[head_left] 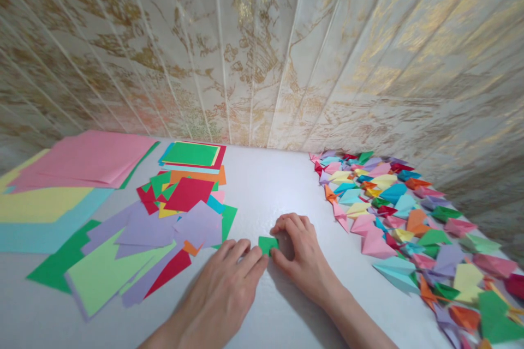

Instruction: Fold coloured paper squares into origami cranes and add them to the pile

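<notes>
A small green piece of paper [267, 244] lies on the white table between my two hands. My left hand [229, 283] rests palm down at its left and near side, the fingertips close together and touching the paper's lower left edge. My right hand [301, 256] is curled, with its thumb and index fingertip holding the paper's right edge. The fingers cover part of the paper, so its full outline and any fold are hidden.
Coloured scraps [155, 229] lie left of my hands, with large pink sheets [94, 158] and a green-topped stack [192, 154] behind. Many folded paper pieces [417, 223] cover the right side of the white table [266, 185]. A patterned curtain [262, 54] hangs behind.
</notes>
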`<state>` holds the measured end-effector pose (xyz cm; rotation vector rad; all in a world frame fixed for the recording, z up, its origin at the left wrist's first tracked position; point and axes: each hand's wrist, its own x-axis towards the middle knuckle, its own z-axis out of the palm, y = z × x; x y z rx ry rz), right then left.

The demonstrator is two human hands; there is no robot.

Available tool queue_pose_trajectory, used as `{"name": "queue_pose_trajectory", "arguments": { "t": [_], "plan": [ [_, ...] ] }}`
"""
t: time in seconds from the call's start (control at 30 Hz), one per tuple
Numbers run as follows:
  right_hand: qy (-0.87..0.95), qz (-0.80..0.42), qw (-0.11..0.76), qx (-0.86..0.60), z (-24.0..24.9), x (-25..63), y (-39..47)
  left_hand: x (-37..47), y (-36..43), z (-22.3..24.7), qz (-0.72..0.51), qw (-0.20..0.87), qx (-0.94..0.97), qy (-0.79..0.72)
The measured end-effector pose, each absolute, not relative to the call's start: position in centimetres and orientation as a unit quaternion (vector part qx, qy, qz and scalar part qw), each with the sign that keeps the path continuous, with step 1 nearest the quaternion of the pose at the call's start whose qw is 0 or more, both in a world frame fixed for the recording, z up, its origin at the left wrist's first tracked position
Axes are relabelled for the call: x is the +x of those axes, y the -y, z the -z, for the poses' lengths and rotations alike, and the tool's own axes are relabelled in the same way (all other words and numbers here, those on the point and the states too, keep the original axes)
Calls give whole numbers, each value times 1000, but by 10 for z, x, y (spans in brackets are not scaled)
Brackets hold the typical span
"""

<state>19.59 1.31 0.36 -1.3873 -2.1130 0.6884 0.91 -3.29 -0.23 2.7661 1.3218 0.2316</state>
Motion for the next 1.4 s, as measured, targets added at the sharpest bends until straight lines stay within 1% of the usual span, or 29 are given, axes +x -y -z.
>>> {"name": "queue_pose_trajectory", "arguments": {
  "t": [0.33, 0.5, 0.63, 0.87, 1.0, 1.17, 1.27, 1.4],
  "plan": [
    [784, -266, 241, -506, -3, 198, -16, 9, 32, 0, -125, 39, 896, -424],
    [775, -306, 270, -483, -4, 207, -19, 5, 29, -3, -152, 56, 899, -408],
    [748, -327, 311, -486, 0, 210, -19, 3, 28, -4, -160, 63, 899, -403],
    [719, -329, 373, -485, 1, 208, -16, 13, 37, -6, -147, 72, 883, -440],
    [739, -302, 365, -479, -1, 204, -14, 16, 39, -4, -149, 85, 871, -461],
    [751, -266, 350, -492, 0, 200, -12, 6, 28, 1, -184, 101, 884, -418],
    [751, -250, 342, -506, 0, 198, -10, 2, 23, -2, -182, 120, 880, -422],
    [762, -224, 317, -518, -2, 194, -6, 4, 23, -5, -179, 116, 876, -432]
  ]
}}
